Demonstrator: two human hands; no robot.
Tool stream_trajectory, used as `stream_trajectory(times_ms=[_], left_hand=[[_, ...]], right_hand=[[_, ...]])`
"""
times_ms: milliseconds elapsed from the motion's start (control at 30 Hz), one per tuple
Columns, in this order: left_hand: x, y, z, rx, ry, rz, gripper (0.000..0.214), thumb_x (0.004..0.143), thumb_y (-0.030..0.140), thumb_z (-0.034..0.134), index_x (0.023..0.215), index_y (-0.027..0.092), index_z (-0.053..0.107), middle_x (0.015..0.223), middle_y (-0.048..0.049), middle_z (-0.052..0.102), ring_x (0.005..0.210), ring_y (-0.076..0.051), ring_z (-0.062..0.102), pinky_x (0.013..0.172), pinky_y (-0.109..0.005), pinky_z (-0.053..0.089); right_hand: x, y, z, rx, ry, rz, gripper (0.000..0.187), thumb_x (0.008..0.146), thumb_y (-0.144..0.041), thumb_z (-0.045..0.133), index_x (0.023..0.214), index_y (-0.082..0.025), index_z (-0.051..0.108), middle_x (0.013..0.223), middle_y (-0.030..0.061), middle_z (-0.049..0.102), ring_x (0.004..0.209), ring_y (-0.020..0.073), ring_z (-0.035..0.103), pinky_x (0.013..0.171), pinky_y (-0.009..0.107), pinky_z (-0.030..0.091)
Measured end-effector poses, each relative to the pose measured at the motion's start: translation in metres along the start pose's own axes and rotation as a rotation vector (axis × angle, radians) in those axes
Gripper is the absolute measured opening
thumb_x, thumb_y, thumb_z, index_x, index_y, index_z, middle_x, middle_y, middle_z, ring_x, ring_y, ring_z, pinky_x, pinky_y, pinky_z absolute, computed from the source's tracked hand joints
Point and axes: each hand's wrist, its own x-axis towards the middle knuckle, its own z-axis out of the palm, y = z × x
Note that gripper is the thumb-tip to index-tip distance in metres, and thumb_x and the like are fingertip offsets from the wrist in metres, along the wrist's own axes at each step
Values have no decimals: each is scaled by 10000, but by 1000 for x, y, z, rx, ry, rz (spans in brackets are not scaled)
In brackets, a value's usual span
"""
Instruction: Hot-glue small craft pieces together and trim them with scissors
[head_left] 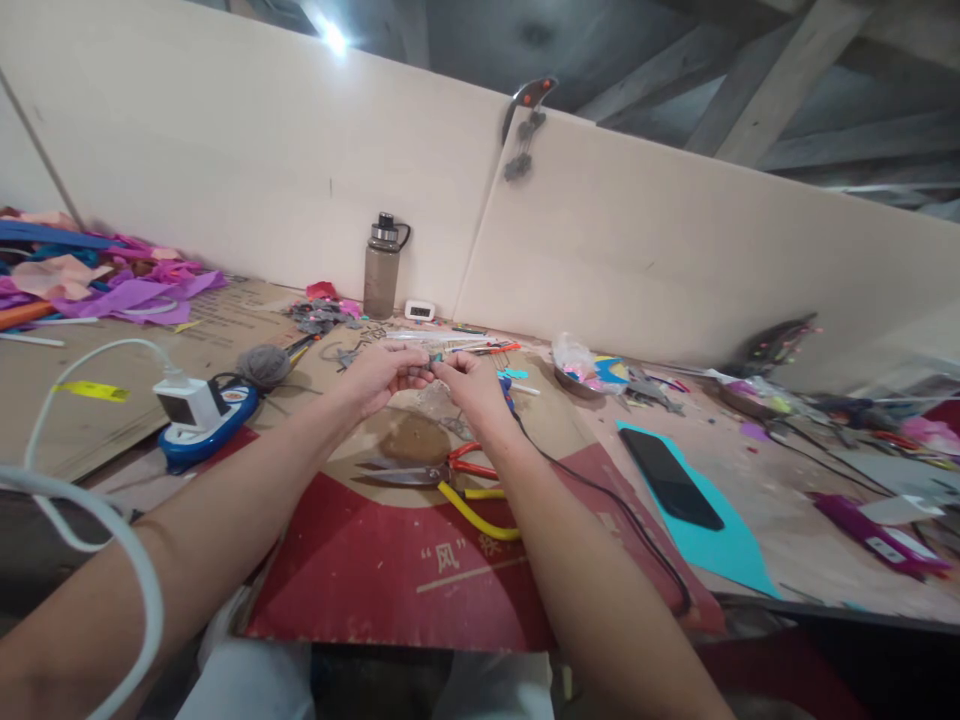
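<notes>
My left hand and my right hand meet over the middle of the cardboard. Between their pinched fingertips is a small grey and teal piece, too small to name, and both hands grip it. Below them lie scissors with red handles, blades pointing left, beside yellow-handled pliers, whose far part is hidden by my right forearm. A blue tool with a black cord, possibly a glue gun, is partly covered by my right wrist.
A water bottle and a small white clock stand by the partition. Left are a blue power strip, grey yarn and crumpled coloured paper. A phone lies right on turquoise paper. A white cable crosses my left forearm.
</notes>
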Motion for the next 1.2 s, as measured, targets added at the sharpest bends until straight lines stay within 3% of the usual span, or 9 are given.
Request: stream_trajectory(times_ms=[233, 467, 633, 900, 1067, 1200], left_hand=[[1, -5, 3, 101, 40, 43, 77, 668, 114, 654, 614, 87, 607, 533, -40, 611, 473, -82, 559, 491, -186, 460], [8, -8, -3, 78, 135, 86, 108, 713, 154, 614, 623, 99, 593, 483, -19, 570, 411, -53, 491, 391, -150, 337], [8, -10, -4, 124, 114, 99, 142, 725, 202, 622, 625, 113, 577, 458, 6, 533, 381, -40, 444, 379, -147, 306], [5, -8, 1, 293, 136, 172, 113, 708, 172, 631, 620, 119, 582, 430, 17, 505, 364, -40, 411, 385, -158, 290], [7, -9, -2, 379, 106, 203, 119, 701, 171, 624, 599, 131, 577, 414, 28, 489, 355, -39, 380, 385, -165, 266], [6, -8, -5, 465, 52, 218, 119, 688, 172, 625, 585, 143, 573, 409, 30, 484, 353, -45, 377, 394, -173, 267]], right_hand=[[-3, -5, 0, -138, 4, 0, 183, 689, -308, 539, 562, -186, 486, 521, -55, 439, 522, 92, 383, 516, 230, 280], [-4, -4, 4, -178, -44, -89, 237, 764, -362, 482, 604, -189, 504, 567, -45, 471, 565, 100, 409, 550, 235, 295], [-4, -2, 2, -101, -76, -27, 259, 767, -385, 478, 637, -178, 563, 592, -36, 520, 578, 103, 439, 576, 236, 322], [-6, -10, 0, -192, 32, 79, 261, 704, -420, 564, 612, -177, 537, 558, -41, 501, 540, 100, 427, 543, 240, 305], [-6, -10, -2, -151, 93, 23, 249, 680, -386, 602, 820, -182, 570, 578, -58, 466, 541, 98, 412, 542, 229, 312], [-5, -9, -4, -163, 50, -33, 219, 692, -360, 585, 813, -182, 629, 537, -67, 382, 522, 94, 359, 523, 229, 280]])
